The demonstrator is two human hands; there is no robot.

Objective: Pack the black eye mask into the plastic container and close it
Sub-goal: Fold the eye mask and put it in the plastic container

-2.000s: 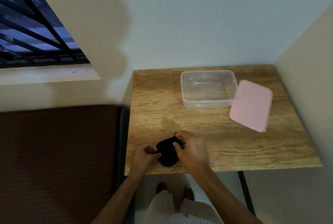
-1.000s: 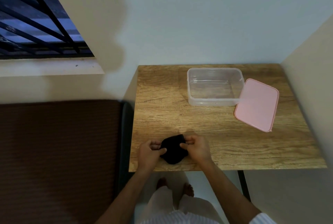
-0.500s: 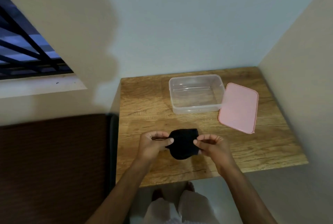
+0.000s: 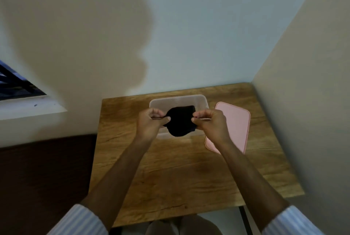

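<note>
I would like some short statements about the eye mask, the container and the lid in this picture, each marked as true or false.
1. Both hands hold the black eye mask. True: the left hand pinches one side, the right hand the other.
2. The pink lid is already on the plastic container. False: it lies on the table beside the container, on the right.
3. The mask is held in front of the open container. True.
4. The mask lies flat on the table. False: it is lifted in the hands.
</note>
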